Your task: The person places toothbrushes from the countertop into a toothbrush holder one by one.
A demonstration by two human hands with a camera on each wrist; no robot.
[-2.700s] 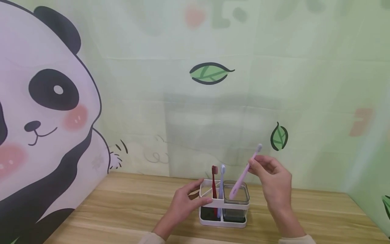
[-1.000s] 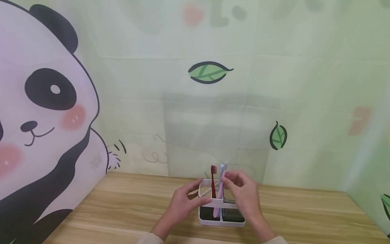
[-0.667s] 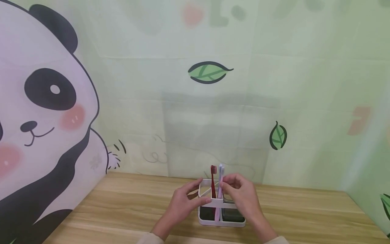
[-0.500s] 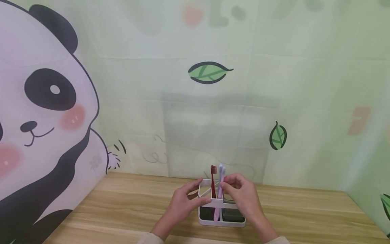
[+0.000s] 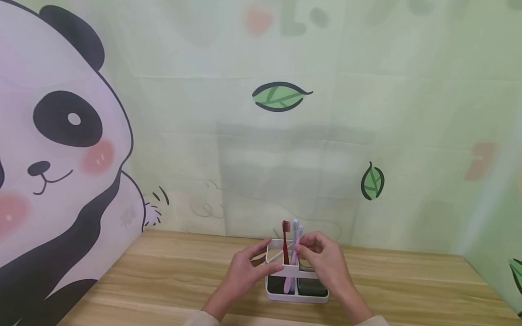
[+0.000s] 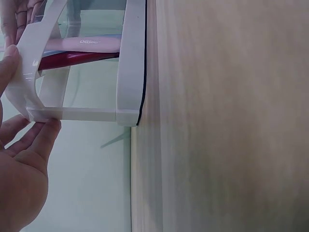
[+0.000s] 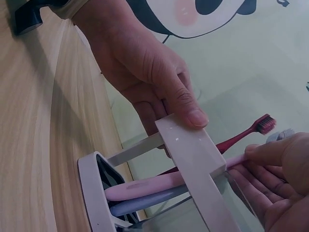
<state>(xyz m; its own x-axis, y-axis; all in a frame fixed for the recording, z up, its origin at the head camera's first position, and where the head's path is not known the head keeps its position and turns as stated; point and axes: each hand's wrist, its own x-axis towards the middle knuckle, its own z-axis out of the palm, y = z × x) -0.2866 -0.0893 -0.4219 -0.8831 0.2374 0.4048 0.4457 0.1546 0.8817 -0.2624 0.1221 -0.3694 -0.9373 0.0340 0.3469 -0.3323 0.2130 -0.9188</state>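
In the head view, my left hand (image 5: 244, 274) grips the left side of a white toothbrush holder (image 5: 290, 271), thumb on the front of its upper frame. My right hand (image 5: 330, 262) pinches a pink toothbrush (image 7: 149, 187) near its head. The pink handle passes down through the upper frame, its lower end close over the dark base. A pale blue toothbrush (image 5: 295, 226) and a dark red toothbrush (image 5: 285, 246) stand in the same section. To their right, a clear cup (image 7: 178, 222) sits in the holder, partly hidden behind my right hand in the head view.
The holder stands on a wood-grain table (image 5: 171, 271). Behind it hangs a pale green cloth backdrop (image 5: 281, 163) with printed leaves and a large panda on the left. A black device (image 7: 26, 19) shows near the left sleeve in the right wrist view.
The pink toothbrush has moved left from over the clear cup and down into the section with the other two. Lately it has only shifted slightly. My left hand has stayed on the holder.
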